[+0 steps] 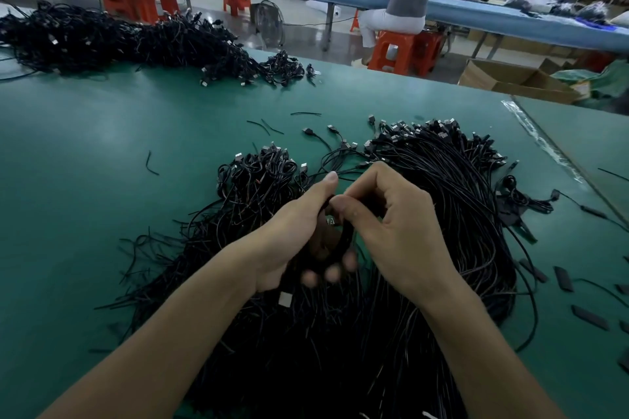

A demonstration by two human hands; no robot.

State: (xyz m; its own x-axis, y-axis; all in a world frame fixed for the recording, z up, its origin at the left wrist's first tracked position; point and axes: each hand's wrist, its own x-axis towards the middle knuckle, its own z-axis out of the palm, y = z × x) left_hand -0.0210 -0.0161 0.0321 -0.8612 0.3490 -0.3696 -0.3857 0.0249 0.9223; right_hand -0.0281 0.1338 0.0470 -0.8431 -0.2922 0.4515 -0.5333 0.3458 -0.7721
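Green table (pixel 102 146) under a cable heap (pixel 442 187). Over the heap, coiled cable (pixel 348 234) gripped by left hand (pixel 289 241), pinched by right hand (pixel 398 224). Beyond the heap, second pile (pixel 119 37); right of it, loose black sleeves (pixel 563 279).

The person had two bare arms, long and slim, with the left arm (pixel 170 333) at 7 o'clock in the picture and the right arm (pixel 476 350) at 5 o'clock, and both were bare from the wrist down to the picture's edge. The left hand (pixel 289 238) and the right hand (pixel 398 224) were bare too, with short, plain nails, and the left thumb nail (pixel 331 177) showed at 12 o'clock of that hand. Three left fingertips (pixel 333 273) at 5 o'clock of that hand looked blurry.
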